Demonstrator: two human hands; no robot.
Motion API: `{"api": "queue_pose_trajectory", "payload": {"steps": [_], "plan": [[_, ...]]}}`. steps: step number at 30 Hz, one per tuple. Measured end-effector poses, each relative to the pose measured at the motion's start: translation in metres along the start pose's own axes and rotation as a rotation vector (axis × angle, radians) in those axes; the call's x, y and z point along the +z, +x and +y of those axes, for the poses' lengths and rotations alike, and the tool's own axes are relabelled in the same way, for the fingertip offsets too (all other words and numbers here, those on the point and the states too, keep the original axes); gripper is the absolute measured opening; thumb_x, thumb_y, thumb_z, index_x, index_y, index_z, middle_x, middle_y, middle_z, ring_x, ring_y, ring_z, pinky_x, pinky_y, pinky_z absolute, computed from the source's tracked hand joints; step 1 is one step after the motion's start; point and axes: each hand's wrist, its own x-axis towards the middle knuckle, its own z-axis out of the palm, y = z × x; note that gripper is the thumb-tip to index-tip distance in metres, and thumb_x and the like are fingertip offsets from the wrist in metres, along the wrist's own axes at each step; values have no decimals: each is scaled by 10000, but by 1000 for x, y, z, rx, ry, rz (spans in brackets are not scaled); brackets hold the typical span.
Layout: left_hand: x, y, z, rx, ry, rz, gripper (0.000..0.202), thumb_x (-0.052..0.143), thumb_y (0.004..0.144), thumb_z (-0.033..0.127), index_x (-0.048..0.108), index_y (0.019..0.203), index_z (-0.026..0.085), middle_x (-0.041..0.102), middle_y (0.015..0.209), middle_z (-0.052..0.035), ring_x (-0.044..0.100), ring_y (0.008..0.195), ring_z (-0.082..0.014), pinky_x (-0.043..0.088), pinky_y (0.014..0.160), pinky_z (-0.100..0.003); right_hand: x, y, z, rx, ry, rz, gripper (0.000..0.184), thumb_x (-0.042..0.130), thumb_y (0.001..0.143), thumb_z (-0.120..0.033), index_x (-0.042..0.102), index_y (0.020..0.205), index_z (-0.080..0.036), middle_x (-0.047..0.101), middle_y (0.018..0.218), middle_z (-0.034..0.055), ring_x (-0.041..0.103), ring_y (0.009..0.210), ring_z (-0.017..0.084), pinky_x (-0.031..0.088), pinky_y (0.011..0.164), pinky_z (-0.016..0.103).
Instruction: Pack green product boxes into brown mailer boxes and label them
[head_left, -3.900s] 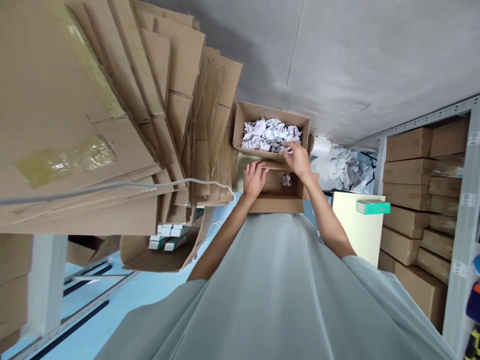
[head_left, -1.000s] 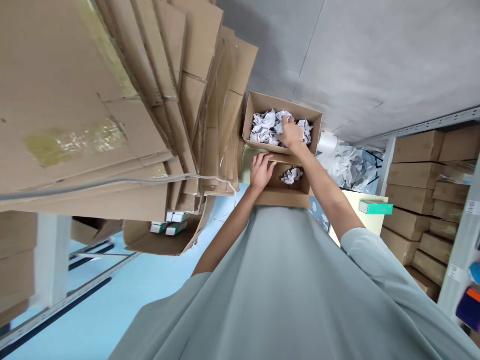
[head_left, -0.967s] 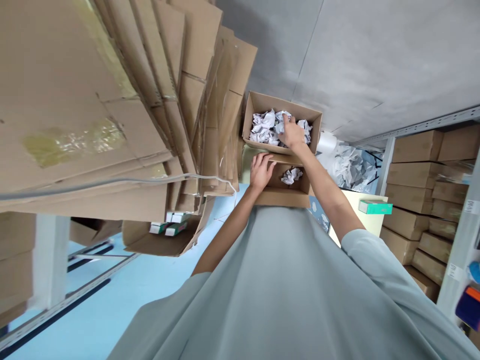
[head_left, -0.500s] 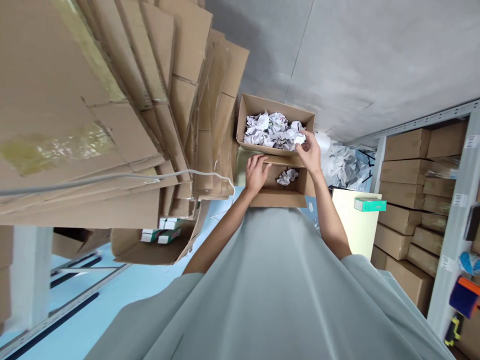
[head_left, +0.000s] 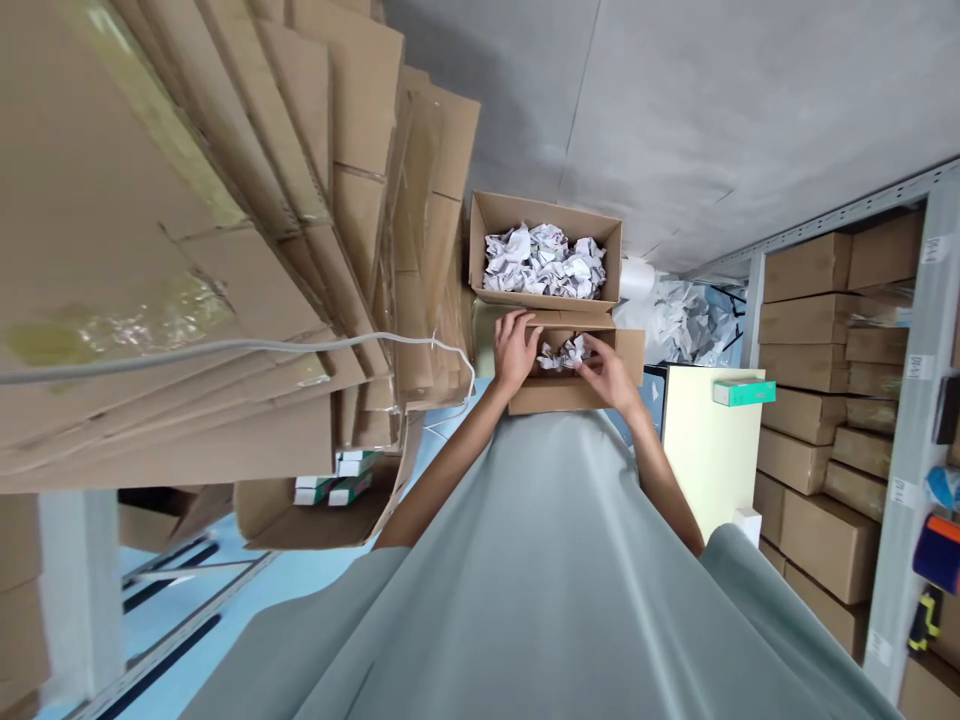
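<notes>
A small open cardboard box [head_left: 559, 399] sits right in front of my body, its flaps folded out. My left hand [head_left: 515, 352] grips its left side, fingers over the far flap and thumb bent toward the inside. Within the box, my right hand [head_left: 609, 374] has its fingers closed on a ball of crumpled white paper [head_left: 574, 352]. Another crumpled piece [head_left: 550, 358] lies to the left of it. Just beyond stands a larger cardboard box [head_left: 546, 208], filled with crumpled printed paper [head_left: 541, 262].
Flattened cartons [head_left: 367, 200] lean at the left, crossed by a grey cable [head_left: 315, 347]. A box with green-and-white packs [head_left: 349, 490] sits below them. On the right are loose paper [head_left: 682, 318], a pale yellow board [head_left: 701, 440] bearing a green pack [head_left: 744, 392], and shelved cartons [head_left: 802, 375].
My right hand has moved from the larger box down into the small one, carrying crumpled paper. My left hand stays on the small box's side.
</notes>
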Motion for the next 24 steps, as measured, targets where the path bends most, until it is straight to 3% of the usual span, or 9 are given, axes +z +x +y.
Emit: {"api": "queue_pose_trajectory", "payload": {"steps": [4,7,11,15,20,24], "plan": [[1,-1,-4,6,-22,-9,320,551,1126,377,711,1369,242,681,1457,-173,595,1412,-363,463,1273,-526,-14,-11,25,160,-228,252,445,696,1020,-341,710,1452,-234,757,1415,183,768,1281,351,629,1120,496],[0,-3,-7,23,-29,-23,331,546,1108,317,704,1388,238,672,1466,-179,599,1417,-363,459,1284,-536,-9,-18,42,290,-329,357,422,722,1003,-344,707,1405,-218,715,1428,208,720,1348,377,589,1164,507],[-1,-5,-12,55,-46,-40,407,502,1059,191,684,1418,244,663,1488,-180,600,1454,-356,446,1312,-564,15,-22,54,403,-335,334,395,737,999,-312,686,1382,-230,728,1418,195,748,1294,357,593,1124,465],[-5,-6,-16,96,-65,-72,493,473,1038,144,632,1496,229,627,1534,-190,588,1515,-330,448,1339,-535,31,-30,59,412,-273,239,366,618,1057,-205,669,1419,-214,792,1374,164,796,1184,308,598,1041,388],[-13,-29,-3,168,-70,-89,589,519,1062,201,499,1651,193,500,1704,-210,485,1643,-320,395,1394,-515,22,-63,72,370,-249,254,347,590,1068,-222,702,1397,-232,819,1343,121,787,1221,297,583,1038,352],[4,-62,30,260,-89,-132,612,551,1096,286,454,1690,176,393,1807,-214,348,1733,-330,312,1432,-528,10,-107,103,383,-190,349,384,597,1055,-220,684,1430,-208,811,1335,109,792,1152,267,578,1014,335]]}}
